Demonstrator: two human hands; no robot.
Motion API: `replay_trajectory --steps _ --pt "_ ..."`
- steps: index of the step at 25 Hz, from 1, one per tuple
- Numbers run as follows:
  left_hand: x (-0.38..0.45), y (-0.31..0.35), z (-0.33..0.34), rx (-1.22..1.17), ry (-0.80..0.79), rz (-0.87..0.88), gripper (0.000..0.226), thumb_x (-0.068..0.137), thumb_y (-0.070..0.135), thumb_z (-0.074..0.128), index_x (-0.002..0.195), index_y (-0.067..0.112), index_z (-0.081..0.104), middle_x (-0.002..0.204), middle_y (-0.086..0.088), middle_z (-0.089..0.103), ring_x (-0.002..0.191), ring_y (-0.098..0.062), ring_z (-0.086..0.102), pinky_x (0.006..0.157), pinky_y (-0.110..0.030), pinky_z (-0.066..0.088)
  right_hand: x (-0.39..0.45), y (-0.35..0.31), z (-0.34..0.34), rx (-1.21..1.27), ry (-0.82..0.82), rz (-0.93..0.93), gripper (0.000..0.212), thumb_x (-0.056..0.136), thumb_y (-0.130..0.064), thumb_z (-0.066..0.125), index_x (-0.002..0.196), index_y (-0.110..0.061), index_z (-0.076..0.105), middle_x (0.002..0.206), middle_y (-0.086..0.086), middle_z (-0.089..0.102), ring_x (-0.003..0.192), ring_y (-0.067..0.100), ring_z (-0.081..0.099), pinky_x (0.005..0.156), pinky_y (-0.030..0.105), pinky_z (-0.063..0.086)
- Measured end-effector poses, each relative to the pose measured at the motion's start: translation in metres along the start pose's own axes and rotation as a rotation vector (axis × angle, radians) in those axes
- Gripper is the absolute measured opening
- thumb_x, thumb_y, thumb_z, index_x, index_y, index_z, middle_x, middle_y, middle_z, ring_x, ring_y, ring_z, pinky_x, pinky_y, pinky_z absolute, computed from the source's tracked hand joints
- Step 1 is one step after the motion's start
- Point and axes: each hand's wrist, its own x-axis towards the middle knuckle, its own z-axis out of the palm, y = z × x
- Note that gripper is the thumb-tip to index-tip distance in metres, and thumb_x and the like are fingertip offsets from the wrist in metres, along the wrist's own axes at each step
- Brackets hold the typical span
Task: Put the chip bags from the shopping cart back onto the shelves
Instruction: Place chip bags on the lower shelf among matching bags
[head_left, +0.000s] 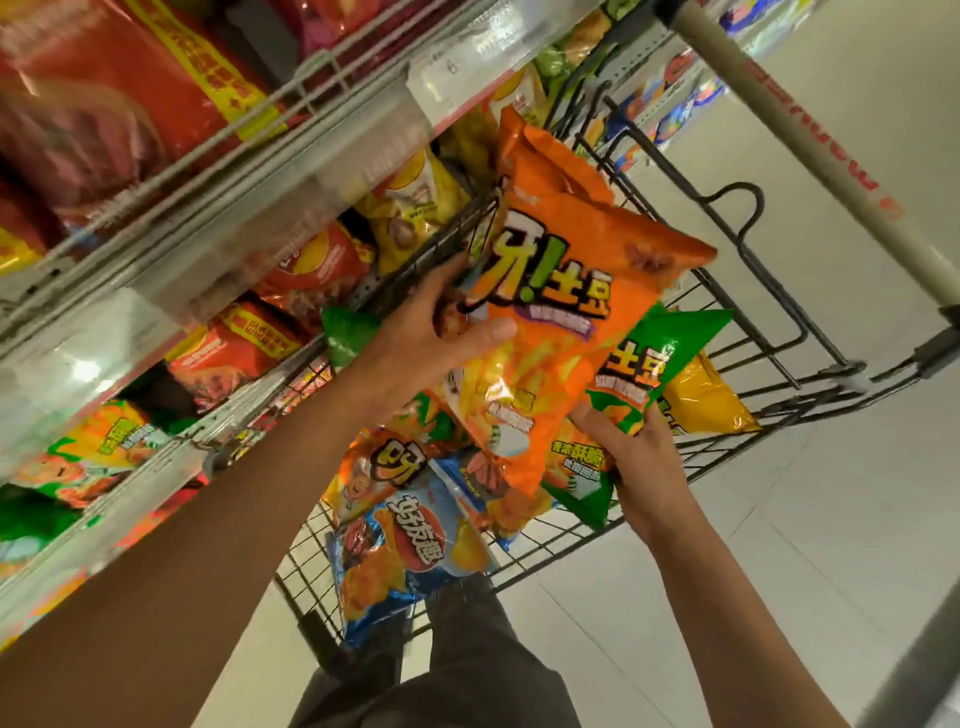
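Head view, looking down over both forearms into the shopping cart (737, 291), shelves (218, 208) running along the left.

Orange chip bag (566, 322): raised out of the cart, above the other bags. Long axis runs from far (top seam, near the cart's far-left corner) to near (bottom seam, low centre), tilted slightly right at the near end.

Left hand (441, 332): grip on the bag's left edge about midway along; thumb lies across the printed front, fingers pass behind the edge. Holding.

Right hand (634, 457): at the near-right corner of the stack, fingers curled round the lower end of a green chip bag (660, 364) that lies directly under the orange one. Whether it also pinches the orange bag's bottom edge: cannot tell, the overlap hides it.

Still in the cart: a blue chip bag (410, 551) at the near end, a yellow bag (706, 400) at the right, another orange one partly buried.

Key relation: shelves lie directly left of the orange bag, on the left hand's side; that hand is nearer. Judgement: next move is a leftward carry, bag's long axis roughly parallel to the shelf edge, so little rotation needed. A matching orange-green pack (98, 447) sits on a lower shelf, near left — probable slot.
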Motion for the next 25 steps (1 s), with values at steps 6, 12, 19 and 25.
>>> replay_trajectory --steps 6,12,19,25 --pt "-0.081 -0.008 -0.007 -0.031 -0.129 -0.063 0.044 0.067 0.076 0.070 0.108 0.070 0.056 0.110 0.034 0.068 0.097 0.012 0.065 0.071 -0.015 0.053 -0.057 -0.008 0.029 0.027 0.108 -0.143 0.049 0.080 -0.024 0.081 0.123 -0.020 0.060 0.109 0.007 0.077 0.093 0.028 0.077 0.075 0.043 0.064" --pt "-0.210 -0.064 -0.030 -0.234 0.086 -0.053 0.054 0.064 0.075 0.076 0.115 0.062 0.062 0.113 0.016 0.073 0.099 -0.005 0.070 0.076 -0.018 0.058 -0.130 0.029 0.093 -0.093 0.005 -0.193 0.046 0.075 -0.028 0.082 0.117 -0.027 0.062 0.102 0.002 0.079 0.087 0.023 0.078 0.068 0.037 0.063" --pt "-0.412 -0.132 -0.107 -0.323 0.635 0.073 0.051 0.067 0.057 0.084 0.114 0.053 0.066 0.107 0.025 0.074 0.103 0.004 0.069 0.077 -0.011 0.053 -0.244 0.097 0.195 -0.185 -0.287 -0.336 0.041 0.084 -0.011 0.079 0.121 -0.017 0.064 0.105 0.006 0.079 0.090 0.022 0.077 0.067 0.029 0.062" --pt "-0.579 -0.178 -0.153 -0.328 1.075 -0.023 0.067 0.066 0.060 0.086 0.124 0.045 0.056 0.109 0.026 0.072 0.100 0.006 0.067 0.087 -0.030 0.053 -0.323 0.121 0.278 -0.365 -0.483 -0.436 0.043 0.081 -0.024 0.083 0.118 -0.034 0.063 0.100 -0.019 0.077 0.088 -0.001 0.073 0.063 0.011 0.055"
